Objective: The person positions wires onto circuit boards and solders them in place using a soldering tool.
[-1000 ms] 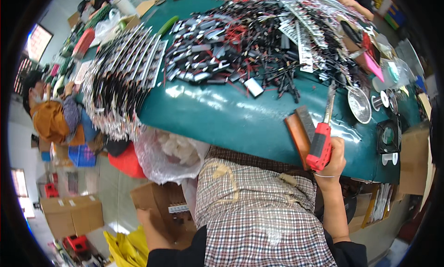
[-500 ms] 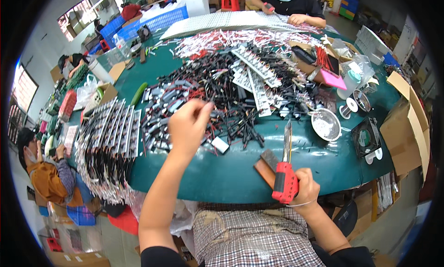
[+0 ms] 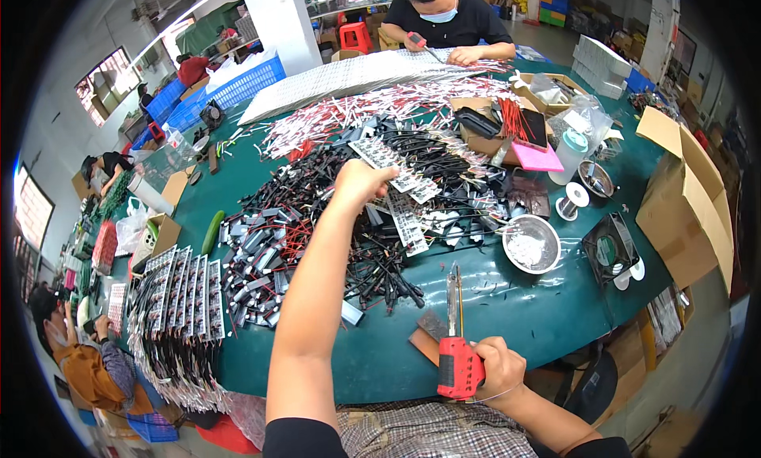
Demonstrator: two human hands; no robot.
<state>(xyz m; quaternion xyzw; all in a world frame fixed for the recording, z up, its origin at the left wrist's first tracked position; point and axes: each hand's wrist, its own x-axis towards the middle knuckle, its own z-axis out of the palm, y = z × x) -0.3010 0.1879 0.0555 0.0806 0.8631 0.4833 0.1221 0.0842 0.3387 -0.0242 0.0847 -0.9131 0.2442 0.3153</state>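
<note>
My left hand [image 3: 361, 184] reaches over the heap at the middle of the table. Its thumb and fingers close on a white circuit board strip [image 3: 408, 187] lying on top; part of that grip is hidden behind the hand. A second strip [image 3: 408, 228] slants down beside it. Below them spreads a pile of black cables [image 3: 380, 275] with grey plastic housings. In my right hand [image 3: 501, 368], near the table's front edge, is a red and black soldering gun [image 3: 458, 367], its long metal tip upright. A brown block [image 3: 424, 343] lies just left of the tool.
Stacked wired boards [image 3: 178, 299] hang over the table's left edge. At right stand a metal bowl [image 3: 531, 244], a solder spool [image 3: 572, 200], a small black fan [image 3: 610, 248] and an open carton [image 3: 690, 204]. A masked person [image 3: 448, 22] works across the table, behind red and white wires [image 3: 333, 117].
My left hand has moved forward from above the cables to the strip on the heap. The view has tilted up and shifted right. My right hand keeps its hold on the soldering gun.
</note>
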